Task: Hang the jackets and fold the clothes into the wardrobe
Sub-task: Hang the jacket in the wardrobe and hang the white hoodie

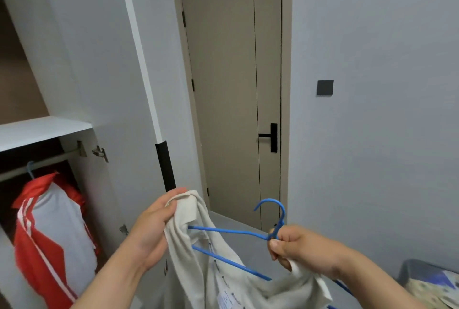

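This is a home bedroom. An open white built-in wardrobe (44, 128) holds a hanging red-and-white jacket (54, 221), beside a beige interior door (223, 85) with a black lever handle (269, 136).

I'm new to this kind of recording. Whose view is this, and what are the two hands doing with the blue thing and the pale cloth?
There is no machine here. A person wears one camera on the head that looks forward and down, so both arms reach in from the bottom of the picture. The left hand grips the top of a cream garment. The right hand pinches the neck of a blue hanger just below its hook, with some of the cloth under its fingers. One arm of the hanger runs into the garment. At left, an open wardrobe shows a red and white jacket already hanging inside. A closed door stands behind.
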`<state>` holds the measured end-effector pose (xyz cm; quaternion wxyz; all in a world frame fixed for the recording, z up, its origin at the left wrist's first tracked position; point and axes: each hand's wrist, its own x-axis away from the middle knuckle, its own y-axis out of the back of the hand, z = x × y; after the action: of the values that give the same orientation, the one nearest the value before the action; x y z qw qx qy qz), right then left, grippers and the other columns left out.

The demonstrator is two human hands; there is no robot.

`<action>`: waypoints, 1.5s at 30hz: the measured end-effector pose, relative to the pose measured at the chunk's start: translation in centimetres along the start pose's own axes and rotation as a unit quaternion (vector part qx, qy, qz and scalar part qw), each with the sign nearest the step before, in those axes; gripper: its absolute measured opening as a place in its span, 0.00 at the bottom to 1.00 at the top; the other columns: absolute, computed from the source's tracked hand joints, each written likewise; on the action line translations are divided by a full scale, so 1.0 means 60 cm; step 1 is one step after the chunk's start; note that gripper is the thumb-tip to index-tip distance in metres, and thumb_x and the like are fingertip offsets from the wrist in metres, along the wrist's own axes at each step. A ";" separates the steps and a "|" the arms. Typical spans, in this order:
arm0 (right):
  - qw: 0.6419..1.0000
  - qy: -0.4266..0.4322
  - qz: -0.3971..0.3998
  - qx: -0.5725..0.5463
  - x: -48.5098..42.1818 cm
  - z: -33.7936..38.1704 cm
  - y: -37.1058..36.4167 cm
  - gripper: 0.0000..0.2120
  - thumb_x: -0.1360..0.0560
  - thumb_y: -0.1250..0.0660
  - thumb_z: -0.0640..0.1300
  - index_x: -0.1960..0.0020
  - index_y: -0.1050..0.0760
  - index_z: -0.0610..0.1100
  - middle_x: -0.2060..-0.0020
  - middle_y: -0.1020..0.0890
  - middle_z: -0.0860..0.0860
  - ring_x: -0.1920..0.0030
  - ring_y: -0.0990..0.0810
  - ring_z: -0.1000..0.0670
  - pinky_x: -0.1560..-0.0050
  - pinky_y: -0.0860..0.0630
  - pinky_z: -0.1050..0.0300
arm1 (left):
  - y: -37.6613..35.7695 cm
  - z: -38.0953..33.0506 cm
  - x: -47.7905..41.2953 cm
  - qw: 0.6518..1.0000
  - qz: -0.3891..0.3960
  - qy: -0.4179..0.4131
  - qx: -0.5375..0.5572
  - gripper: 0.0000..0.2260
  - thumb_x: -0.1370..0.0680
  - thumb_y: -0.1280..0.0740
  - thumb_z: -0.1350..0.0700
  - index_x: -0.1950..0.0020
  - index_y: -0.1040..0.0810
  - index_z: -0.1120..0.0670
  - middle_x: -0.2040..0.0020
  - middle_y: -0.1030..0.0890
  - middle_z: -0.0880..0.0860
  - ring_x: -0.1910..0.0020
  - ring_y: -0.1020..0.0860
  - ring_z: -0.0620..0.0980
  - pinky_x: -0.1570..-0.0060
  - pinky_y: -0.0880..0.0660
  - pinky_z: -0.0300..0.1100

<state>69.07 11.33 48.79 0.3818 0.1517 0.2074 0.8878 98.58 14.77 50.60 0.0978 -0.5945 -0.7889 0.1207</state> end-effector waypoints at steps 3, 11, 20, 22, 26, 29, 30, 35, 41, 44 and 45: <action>0.999 0.037 0.018 -0.022 -0.010 0.019 -0.001 0.12 0.25 0.39 0.53 0.65 0.23 0.54 0.72 0.23 0.56 0.65 0.31 0.54 0.57 0.34 0.62 | -0.028 0.006 0.003 0.990 0.024 -0.043 -0.130 0.16 0.17 0.44 0.65 0.43 0.18 0.51 0.46 0.15 0.51 0.49 0.18 0.47 0.49 0.25 0.42; 0.991 0.113 -0.028 -0.059 -0.014 0.040 0.014 0.09 0.28 0.35 0.50 0.63 0.21 0.46 0.74 0.24 0.55 0.69 0.29 0.56 0.62 0.32 0.68 | -0.071 0.014 0.021 0.777 0.149 -0.238 -0.564 0.13 0.24 0.45 0.46 0.49 0.29 0.27 0.48 0.22 0.35 0.47 0.25 0.37 0.47 0.30 0.32; 0.980 0.072 0.003 0.184 -0.020 0.067 0.045 0.12 0.27 0.32 0.55 0.45 0.24 0.55 0.56 0.23 0.50 0.56 0.25 0.50 0.46 0.26 0.48 | -0.070 0.015 0.015 0.721 0.127 -0.200 -0.651 0.14 0.24 0.47 0.40 0.57 0.26 0.45 0.64 0.23 0.42 0.62 0.25 0.42 0.59 0.27 0.45; 0.971 0.069 -0.013 0.228 -0.018 0.080 0.050 0.08 0.22 0.34 0.52 0.44 0.24 0.53 0.56 0.22 0.57 0.54 0.24 0.54 0.45 0.25 0.52 | -0.074 0.014 0.016 0.730 0.126 -0.191 -0.644 0.12 0.20 0.43 0.44 0.59 0.27 0.45 0.62 0.23 0.38 0.63 0.26 0.42 0.60 0.27 0.45; 0.930 0.055 -0.052 0.359 -0.013 0.103 0.045 0.10 0.18 0.40 0.52 0.48 0.27 0.46 0.58 0.23 0.51 0.56 0.24 0.47 0.52 0.25 0.50 | -0.077 0.015 0.015 0.743 0.117 -0.181 -0.633 0.11 0.19 0.41 0.48 0.60 0.27 0.47 0.66 0.24 0.43 0.63 0.26 0.43 0.58 0.27 0.46; 0.867 0.064 -0.104 0.482 -0.015 0.099 0.041 0.12 0.16 0.44 0.51 0.54 0.36 0.45 0.64 0.32 0.52 0.60 0.31 0.44 0.60 0.36 0.52 | -0.081 0.017 0.015 0.745 0.102 -0.174 -0.636 0.14 0.18 0.41 0.49 0.63 0.30 0.48 0.67 0.25 0.47 0.65 0.27 0.44 0.61 0.29 0.45; 0.854 0.070 -0.126 0.501 -0.015 0.093 0.046 0.11 0.16 0.45 0.51 0.54 0.37 0.45 0.65 0.35 0.53 0.60 0.32 0.44 0.61 0.39 0.53 | -0.079 0.017 0.014 0.745 0.091 -0.171 -0.639 0.15 0.18 0.42 0.49 0.65 0.31 0.48 0.68 0.26 0.47 0.66 0.28 0.44 0.63 0.31 0.44; 0.825 0.046 -0.279 0.489 -0.005 0.031 0.096 0.08 0.17 0.43 0.48 0.52 0.33 0.46 0.62 0.29 0.49 0.57 0.25 0.40 0.60 0.31 0.50 | -0.022 -0.003 -0.011 0.760 -0.001 -0.143 -0.635 0.15 0.18 0.41 0.52 0.65 0.30 0.50 0.66 0.24 0.49 0.62 0.25 0.50 0.60 0.31 0.45; 0.873 -0.112 -0.401 0.253 -0.018 -0.040 0.168 0.18 0.17 0.40 0.50 0.57 0.28 0.36 0.63 0.23 0.41 0.59 0.25 0.40 0.62 0.36 0.50 | 0.058 -0.025 -0.030 0.788 -0.056 -0.123 -0.601 0.18 0.18 0.40 0.53 0.67 0.28 0.54 0.68 0.24 0.51 0.63 0.26 0.56 0.62 0.33 0.46; 0.903 -0.156 -0.398 0.038 -0.022 -0.061 0.181 0.18 0.19 0.37 0.50 0.59 0.27 0.37 0.65 0.26 0.41 0.65 0.28 0.44 0.65 0.34 0.54 | 0.076 -0.023 -0.030 0.793 -0.039 -0.119 -0.597 0.19 0.18 0.39 0.55 0.69 0.32 0.55 0.71 0.27 0.52 0.67 0.29 0.53 0.64 0.35 0.44; 0.907 -0.159 -0.387 -0.044 -0.024 -0.065 0.181 0.16 0.19 0.36 0.49 0.57 0.27 0.36 0.64 0.27 0.41 0.66 0.27 0.45 0.66 0.33 0.55 | 0.078 -0.020 -0.029 0.793 -0.027 -0.119 -0.597 0.19 0.18 0.39 0.56 0.70 0.32 0.55 0.72 0.28 0.51 0.68 0.30 0.52 0.65 0.35 0.44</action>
<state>61.69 2.52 50.53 0.7298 0.1815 0.1471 0.6425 103.68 14.42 50.32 -0.3679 -0.4937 -0.7255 -0.3075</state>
